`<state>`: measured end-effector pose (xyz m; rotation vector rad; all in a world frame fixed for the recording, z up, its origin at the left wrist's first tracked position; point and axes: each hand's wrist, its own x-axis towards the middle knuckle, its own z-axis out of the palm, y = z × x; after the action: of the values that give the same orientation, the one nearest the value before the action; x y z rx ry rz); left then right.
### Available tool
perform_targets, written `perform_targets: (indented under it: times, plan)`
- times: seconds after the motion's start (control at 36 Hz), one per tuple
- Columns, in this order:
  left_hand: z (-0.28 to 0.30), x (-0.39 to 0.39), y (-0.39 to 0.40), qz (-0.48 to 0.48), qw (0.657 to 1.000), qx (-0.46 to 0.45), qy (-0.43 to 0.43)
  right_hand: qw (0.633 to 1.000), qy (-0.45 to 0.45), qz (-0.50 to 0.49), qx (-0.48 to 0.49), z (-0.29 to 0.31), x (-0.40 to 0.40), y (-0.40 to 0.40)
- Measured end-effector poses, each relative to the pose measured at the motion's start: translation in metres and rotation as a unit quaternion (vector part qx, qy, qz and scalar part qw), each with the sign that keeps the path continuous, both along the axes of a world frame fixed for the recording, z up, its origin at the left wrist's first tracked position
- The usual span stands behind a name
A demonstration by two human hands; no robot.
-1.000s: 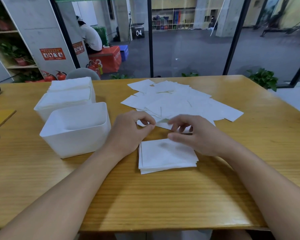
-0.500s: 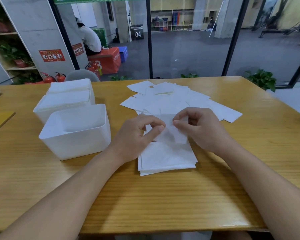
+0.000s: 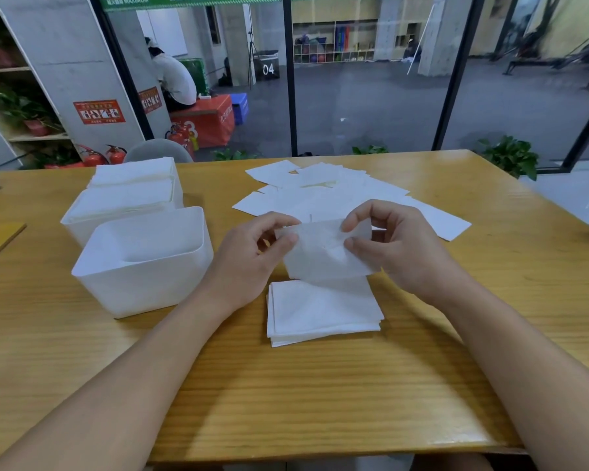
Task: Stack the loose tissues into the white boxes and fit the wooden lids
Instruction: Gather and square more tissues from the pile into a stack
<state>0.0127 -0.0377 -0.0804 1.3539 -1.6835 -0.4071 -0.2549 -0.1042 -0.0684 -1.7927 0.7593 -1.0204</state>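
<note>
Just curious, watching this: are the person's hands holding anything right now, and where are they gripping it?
Yes: one loose tissue. The left hand pinches its upper left edge, the right hand its upper right edge, above the neat stack.

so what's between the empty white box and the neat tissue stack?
Head view: the left hand and forearm cross that gap, over bare wooden table, between empty white box and neat tissue stack.
</note>
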Motion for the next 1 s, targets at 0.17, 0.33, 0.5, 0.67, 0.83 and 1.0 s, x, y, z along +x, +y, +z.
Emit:
perform_targets:
  times: [0.17, 0.33, 0.5, 0.67, 0.83, 1.0]
  plan:
    - [0.005, 0.001, 0.000, -0.012, 0.997, -0.027, 0.078, 0.999, 0.029, -0.023, -0.011, 0.003, 0.000, 0.002]
    - [0.007, 0.009, 0.000, -0.063, 0.995, 0.016, 0.080, 0.991, 0.119, -0.004, 0.057, 0.003, -0.006, 0.000]
    - [0.003, 0.009, 0.003, -0.083, 0.988, 0.126, -0.006, 0.974, 0.214, 0.053, 0.059, 0.002, -0.007, 0.002]
    - [-0.003, 0.009, 0.004, -0.087, 0.974, 0.184, -0.095, 0.959, 0.271, 0.067, 0.040, -0.004, -0.008, -0.002]
    - [-0.007, 0.011, 0.001, -0.072, 0.980, 0.150, -0.109, 0.960, 0.269, -0.038, -0.070, -0.007, -0.011, -0.009]
    - [-0.011, 0.006, -0.002, -0.016, 0.989, 0.091, -0.116, 0.935, 0.300, -0.092, -0.165, -0.018, 0.001, -0.010]
